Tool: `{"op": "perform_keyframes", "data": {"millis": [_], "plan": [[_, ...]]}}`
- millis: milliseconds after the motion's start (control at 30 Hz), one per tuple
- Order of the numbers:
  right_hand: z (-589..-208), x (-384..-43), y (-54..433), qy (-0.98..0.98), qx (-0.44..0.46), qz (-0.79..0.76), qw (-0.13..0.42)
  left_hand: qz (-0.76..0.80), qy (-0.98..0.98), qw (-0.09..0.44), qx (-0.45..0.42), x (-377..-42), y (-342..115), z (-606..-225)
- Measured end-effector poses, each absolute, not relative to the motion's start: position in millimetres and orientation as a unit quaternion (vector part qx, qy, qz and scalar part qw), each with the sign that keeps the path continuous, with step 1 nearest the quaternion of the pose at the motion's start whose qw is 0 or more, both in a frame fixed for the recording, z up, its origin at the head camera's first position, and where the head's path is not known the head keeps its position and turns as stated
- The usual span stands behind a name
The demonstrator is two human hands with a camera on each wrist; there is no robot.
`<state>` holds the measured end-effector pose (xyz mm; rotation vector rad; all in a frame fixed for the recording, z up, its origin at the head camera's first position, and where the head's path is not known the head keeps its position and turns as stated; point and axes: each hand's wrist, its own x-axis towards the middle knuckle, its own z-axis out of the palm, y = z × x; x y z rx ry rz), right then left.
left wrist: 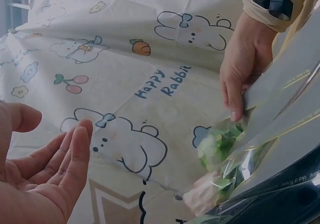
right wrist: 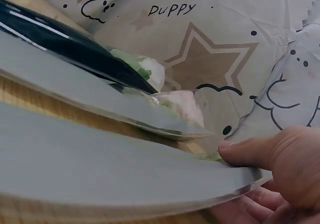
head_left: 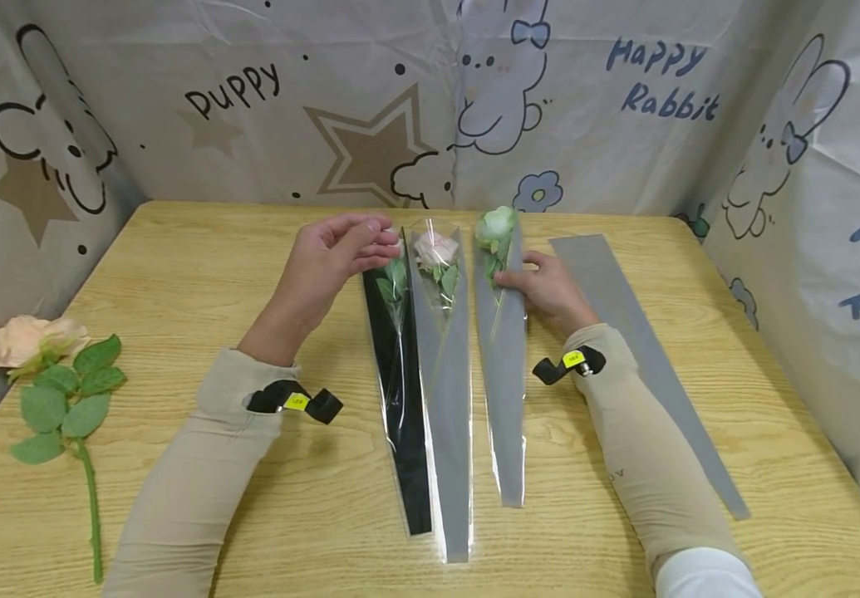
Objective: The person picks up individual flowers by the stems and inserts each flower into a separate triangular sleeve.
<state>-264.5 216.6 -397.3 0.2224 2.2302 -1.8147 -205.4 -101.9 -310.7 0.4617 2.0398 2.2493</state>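
My right hand (head_left: 552, 291) pinches the upper right edge of a grey flower sleeve (head_left: 503, 374), thumb on its face and fingers under it. Inside that sleeve is a pale green rose (head_left: 495, 226). To its left lies another grey sleeve (head_left: 450, 415) holding a pale pink rose (head_left: 435, 249). A black sleeve (head_left: 403, 415) with a rose, white in the right wrist view (right wrist: 154, 74), lies beside that. Over the black sleeve's top my left hand (head_left: 332, 257) hovers with nothing in it; the left wrist view shows its fingers loosely bent and apart from the thumb.
A flat grey sleeve (head_left: 646, 357) with no flower visible lies slanted at the right. On the left of the wooden table (head_left: 265, 498) is a loose peach rose (head_left: 33, 340) with leaves and stem. Printed cloth (head_left: 250, 149) walls the back and sides.
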Motion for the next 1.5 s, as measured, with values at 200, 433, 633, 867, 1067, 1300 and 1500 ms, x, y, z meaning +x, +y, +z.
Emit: {"op": "perform_keyframes", "data": {"millis": [200, 433, 633, 867, 1067, 1300, 1500], "plan": [[-401, -263, 215, 0.777, 0.048, -0.606, 0.163, 0.723, 0.673, 0.03, 0.155, -205, -101, -312], [-394, -261, 217, 0.847, 0.006, -0.509, 0.156, 0.717, 0.68, 0.025, 0.153, -204, -101, -310], [-391, -261, 229, 0.868, 0.01, -0.474, 0.149, 0.71, 0.688, 0.025, 0.148, -204, -100, -310], [-389, -263, 250, 0.867, 0.035, -0.484, 0.112, 0.711, 0.688, 0.026, 0.142, -204, -100, -311], [-378, -264, 270, 0.888, 0.075, -0.454, 0.007, 0.688, 0.713, 0.015, 0.136, -205, -100, -311], [-366, -265, 289, 0.905, 0.126, -0.403, -0.052, 0.662, 0.739, 0.011, 0.128, -208, -99, -314], [-370, -278, 302, 0.939, 0.119, -0.323, -0.016, 0.654, 0.746, 0.006, 0.125, -208, -100, -315]]}}
